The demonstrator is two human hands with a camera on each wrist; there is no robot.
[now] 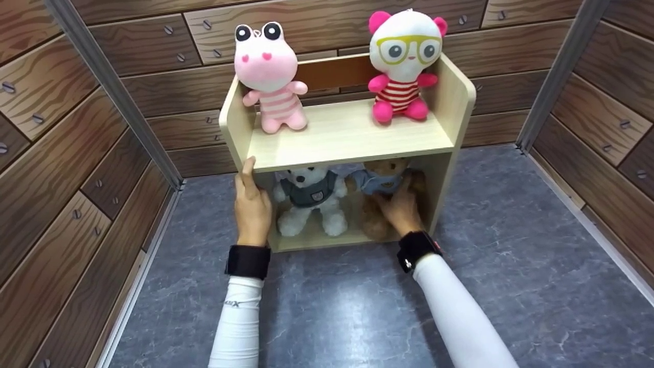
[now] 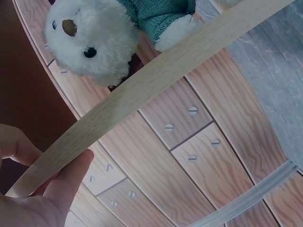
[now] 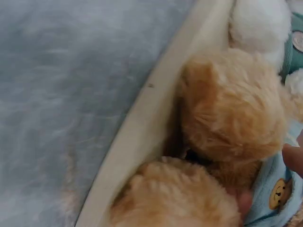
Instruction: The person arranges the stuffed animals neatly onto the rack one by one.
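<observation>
A small pale wood shelf (image 1: 327,138) stands on the floor. My left hand (image 1: 252,207) grips the front edge of its left side panel (image 2: 128,97), thumb on one face and fingers on the other. In the lower compartment my right hand (image 1: 402,208) holds a brown teddy bear (image 3: 232,104) in a light-blue top by its body; the shelf board partly hides the bear's head. To the left of it sits a white plush dog (image 1: 334,222) in a dark green sweater. Most of my right fingers fall outside the right wrist view.
On the upper board sit a pink plush frog (image 1: 271,76) at the left and a white-and-pink plush panda (image 1: 406,66) with yellow glasses at the right. Wood-patterned walls (image 1: 66,153) enclose a grey marbled floor (image 1: 327,317) on three sides.
</observation>
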